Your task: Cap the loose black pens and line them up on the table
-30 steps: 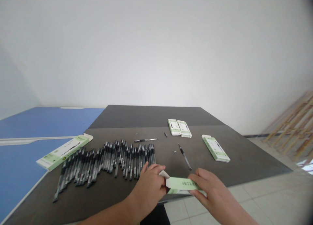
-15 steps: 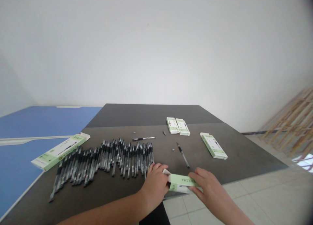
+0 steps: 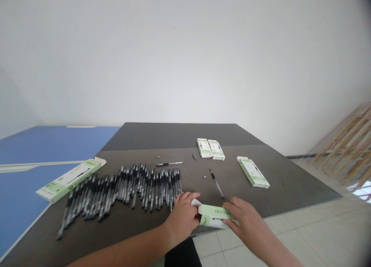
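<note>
A green-and-white pen box (image 3: 213, 214) lies sideways between my two hands at the table's front edge, its left end flap raised. My right hand (image 3: 242, 217) is closed around the box's right end, thumb below and fingers on top. At the left end, my left hand (image 3: 185, 211) is closed on the flap and opening; its thumb is hidden. Just left of that hand spreads a row of many black gel pens (image 3: 124, 189), side by side with clear barrels. One uncapped pen (image 3: 216, 182) rests beyond the box, and another pen (image 3: 169, 164) lies crosswise behind the row.
Two pen boxes (image 3: 204, 148) sit together farther back, and one more pen box (image 3: 253, 172) is at the right. A larger green box (image 3: 71, 179) leans over the row's left end. A pen cap (image 3: 194, 157) and small bits lie on the dark table (image 3: 179, 143).
My left hand's fingers have shifted slightly at the flap, with the index finger stretched a little farther out. The box and my right hand stay almost in place.
</note>
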Demonstrator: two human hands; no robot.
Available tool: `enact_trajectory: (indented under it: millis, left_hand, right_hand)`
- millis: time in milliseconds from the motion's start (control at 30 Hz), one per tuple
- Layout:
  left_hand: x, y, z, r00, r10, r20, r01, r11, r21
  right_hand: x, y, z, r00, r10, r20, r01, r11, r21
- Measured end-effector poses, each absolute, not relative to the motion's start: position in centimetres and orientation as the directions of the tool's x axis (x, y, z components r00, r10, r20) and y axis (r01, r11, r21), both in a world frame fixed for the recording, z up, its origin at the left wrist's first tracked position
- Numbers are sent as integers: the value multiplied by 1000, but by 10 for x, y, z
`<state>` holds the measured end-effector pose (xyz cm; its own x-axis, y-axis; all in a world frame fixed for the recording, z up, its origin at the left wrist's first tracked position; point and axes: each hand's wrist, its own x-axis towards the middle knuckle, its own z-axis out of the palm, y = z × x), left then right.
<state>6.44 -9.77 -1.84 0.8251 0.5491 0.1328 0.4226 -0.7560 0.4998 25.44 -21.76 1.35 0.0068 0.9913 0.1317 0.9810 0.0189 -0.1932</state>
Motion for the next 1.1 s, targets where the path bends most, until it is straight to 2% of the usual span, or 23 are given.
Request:
enact_trajectory:
  millis: [267,500,833,1100]
  left_hand:
    - [57,-96,-20,818,547,180,412,-774,481]
    - [63,-98,-20,789,606,100,472,-703,532]
    - [63,-103,-22,759,644,91,504,-670,545]
    - [65,-100,-22,804,576,149,449,-751,484]
  right_hand:
    - [257,-217,14,-1,994,113,981,23,-193]
    - [255,-216,12,17,991,132,983,8,-185]
    - [256,-217,11,12,990,140,982,15,-188]
    - [252,-218,12,27,987,160,986,1,-169]
